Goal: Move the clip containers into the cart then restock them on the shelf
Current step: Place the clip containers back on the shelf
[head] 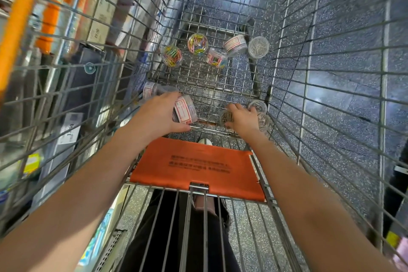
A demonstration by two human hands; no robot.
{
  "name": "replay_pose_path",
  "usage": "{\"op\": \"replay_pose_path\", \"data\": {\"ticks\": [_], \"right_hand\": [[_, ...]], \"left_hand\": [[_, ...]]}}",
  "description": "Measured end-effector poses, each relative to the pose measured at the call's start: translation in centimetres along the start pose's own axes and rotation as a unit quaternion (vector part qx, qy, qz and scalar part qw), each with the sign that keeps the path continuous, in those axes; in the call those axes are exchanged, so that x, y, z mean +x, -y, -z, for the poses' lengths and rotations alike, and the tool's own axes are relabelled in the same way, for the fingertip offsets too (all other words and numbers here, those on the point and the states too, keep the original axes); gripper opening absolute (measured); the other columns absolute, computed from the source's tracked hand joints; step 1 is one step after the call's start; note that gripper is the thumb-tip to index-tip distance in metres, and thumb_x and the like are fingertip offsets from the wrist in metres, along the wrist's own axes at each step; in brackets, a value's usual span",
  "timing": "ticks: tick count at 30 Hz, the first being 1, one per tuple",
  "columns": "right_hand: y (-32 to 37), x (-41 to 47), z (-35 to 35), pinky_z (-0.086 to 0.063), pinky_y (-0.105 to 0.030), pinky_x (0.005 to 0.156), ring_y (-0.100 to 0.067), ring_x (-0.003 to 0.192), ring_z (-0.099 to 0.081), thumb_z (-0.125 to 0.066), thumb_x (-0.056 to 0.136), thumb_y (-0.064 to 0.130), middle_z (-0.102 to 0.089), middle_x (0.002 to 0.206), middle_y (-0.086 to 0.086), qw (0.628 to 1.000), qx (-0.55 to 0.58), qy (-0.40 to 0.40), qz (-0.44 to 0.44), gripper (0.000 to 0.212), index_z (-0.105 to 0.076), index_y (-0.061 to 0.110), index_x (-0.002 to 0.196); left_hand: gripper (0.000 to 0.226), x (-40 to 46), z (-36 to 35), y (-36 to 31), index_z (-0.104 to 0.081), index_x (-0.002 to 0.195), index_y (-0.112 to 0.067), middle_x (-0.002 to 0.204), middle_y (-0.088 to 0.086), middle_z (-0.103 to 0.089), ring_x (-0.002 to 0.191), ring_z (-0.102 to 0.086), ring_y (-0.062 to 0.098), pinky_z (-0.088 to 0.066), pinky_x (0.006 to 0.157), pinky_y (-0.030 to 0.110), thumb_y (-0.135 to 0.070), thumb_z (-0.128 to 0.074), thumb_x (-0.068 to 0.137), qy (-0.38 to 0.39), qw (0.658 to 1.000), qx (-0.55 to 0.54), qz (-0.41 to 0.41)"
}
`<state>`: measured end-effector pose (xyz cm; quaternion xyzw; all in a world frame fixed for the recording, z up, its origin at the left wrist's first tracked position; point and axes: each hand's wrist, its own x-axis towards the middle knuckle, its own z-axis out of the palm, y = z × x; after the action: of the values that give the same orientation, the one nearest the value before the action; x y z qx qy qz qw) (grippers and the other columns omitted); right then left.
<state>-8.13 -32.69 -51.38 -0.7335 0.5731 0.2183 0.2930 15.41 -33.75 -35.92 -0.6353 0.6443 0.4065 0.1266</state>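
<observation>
Reaching down into the cart (287, 73), I have my left hand (157, 115) curled round a labelled clip container (185, 109) lying on its side, with another container (150, 89) just behind it at the left wall. My right hand (241, 118) rests over a cluster of clear tubs (257, 106) in the near right corner; I cannot tell whether the fingers grasp one or only touch them. Five more containers (197, 43) sit farther along the wire floor. To do this well I should lift each tub straight up, lid level, clear of the orange flap (198, 168) and the near rim. The wire sides close in low down, but the middle of the basket is open, and the shelf (72, 28) stands just to my left.
</observation>
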Motion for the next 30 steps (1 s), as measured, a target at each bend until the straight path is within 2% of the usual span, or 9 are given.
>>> {"op": "replay_pose_path", "data": {"ticks": [3, 7, 10, 13, 17, 22, 24, 26, 30], "right_hand": [[-0.1, -0.2, -0.5, -0.023, -0.044, 0.110, -0.022, 0.124, -0.048, -0.071, 0.078, 0.037, -0.047, 0.135, -0.001, 0.999, -0.018, 0.003, 0.029, 0.063, -0.041, 0.025, 0.133], [0.2, -0.2, -0.8, -0.024, -0.043, 0.109, -0.025, 0.125, -0.045, -0.071, 0.078, 0.038, -0.043, 0.137, -0.005, 0.996, -0.063, 0.031, 0.051, 0.069, -0.036, 0.022, 0.135], [1.2, 0.3, -0.7, -0.034, -0.044, 0.104, -0.029, 0.118, -0.049, -0.073, 0.077, 0.037, -0.043, 0.134, -0.007, 0.998, 0.027, 0.052, 0.024, 0.072, -0.036, 0.020, 0.136], [2.2, 0.3, -0.4, -0.048, -0.041, 0.092, -0.026, 0.108, -0.055, -0.072, 0.077, 0.036, -0.046, 0.129, -0.005, 0.995, 0.089, 0.033, -0.004, 0.073, -0.035, 0.019, 0.138], [2.7, -0.1, 0.4, -0.046, -0.033, 0.080, -0.025, 0.104, -0.057, -0.070, 0.081, 0.032, -0.044, 0.134, -0.007, 0.993, 0.120, 0.013, -0.009, 0.070, -0.034, 0.015, 0.140], [3.1, -0.7, 2.4, -0.043, -0.027, 0.062, -0.021, 0.097, -0.058, -0.072, 0.079, 0.030, -0.045, 0.130, -0.005, 0.984, 0.178, -0.003, -0.025, 0.071, -0.034, 0.019, 0.139], [3.3, -1.1, 3.5, -0.046, -0.028, 0.065, -0.021, 0.100, -0.058, -0.072, 0.079, 0.031, -0.044, 0.132, -0.004, 0.980, 0.196, -0.011, -0.036, 0.073, -0.034, 0.021, 0.139], [3.4, -1.7, 4.8, -0.052, -0.034, 0.073, -0.022, 0.101, -0.058, -0.072, 0.079, 0.031, -0.043, 0.134, -0.004, 0.977, 0.209, -0.025, -0.041, 0.071, -0.035, 0.022, 0.138], [3.7, -3.2, 7.6, -0.052, -0.034, 0.081, -0.022, 0.102, -0.058, -0.072, 0.078, 0.028, -0.045, 0.131, -0.005, 0.971, 0.232, -0.050, -0.039, 0.067, -0.037, 0.020, 0.134]], "left_hand": [[0.083, 0.0, -0.2, 0.1, -0.039, 0.135, -0.013, 0.128, 0.006, -0.053, 0.114, -0.050, 0.024, -0.040, 0.087, 0.034, -0.046, -0.077, 0.069, 0.000, 1.000, 0.006, -0.002], [0.092, 0.1, -0.5, 0.4, -0.033, 0.141, -0.013, 0.135, 0.006, -0.049, 0.120, -0.047, 0.025, -0.039, 0.093, 0.035, -0.047, -0.077, 0.068, 0.005, 1.000, 0.006, -0.003], [0.092, 0.2, -0.4, 0.6, -0.032, 0.142, -0.012, 0.136, 0.006, -0.048, 0.121, -0.046, 0.025, -0.038, 0.093, 0.035, -0.046, -0.077, 0.069, 0.004, 1.000, -0.003, -0.001], [0.093, 0.2, -0.3, 0.7, -0.032, 0.142, -0.011, 0.135, 0.006, -0.048, 0.120, -0.046, 0.024, -0.039, 0.094, 0.035, -0.045, -0.078, 0.068, 0.002, 1.000, -0.004, 0.002], [0.084, 0.1, -0.3, 0.7, -0.039, 0.136, -0.013, 0.127, 0.005, -0.053, 0.113, -0.050, 0.023, -0.043, 0.090, 0.036, -0.047, -0.077, 0.069, -0.004, 1.000, 0.006, 0.002], [0.086, 0.1, 0.1, 0.4, -0.035, 0.138, -0.013, 0.127, 0.006, -0.053, 0.113, -0.050, 0.023, -0.041, 0.089, 0.035, -0.048, -0.076, 0.070, -0.001, 1.000, -0.005, 0.002], [0.088, -0.1, 0.3, 0.3, -0.033, 0.139, -0.013, 0.128, 0.006, -0.052, 0.114, -0.050, 0.023, -0.040, 0.089, 0.035, -0.048, -0.076, 0.071, -0.001, 1.000, -0.006, 0.006], [0.090, -0.4, 0.5, 0.3, -0.032, 0.140, -0.013, 0.130, 0.006, -0.052, 0.114, -0.050, 0.023, -0.041, 0.090, 0.035, -0.049, -0.076, 0.070, 0.001, 1.000, -0.007, 0.008], [0.091, -1.5, 1.2, 0.1, -0.033, 0.141, -0.014, 0.131, 0.005, -0.052, 0.115, -0.051, 0.022, -0.043, 0.093, 0.035, -0.047, -0.077, 0.070, 0.006, 1.000, -0.010, 0.002]]}}
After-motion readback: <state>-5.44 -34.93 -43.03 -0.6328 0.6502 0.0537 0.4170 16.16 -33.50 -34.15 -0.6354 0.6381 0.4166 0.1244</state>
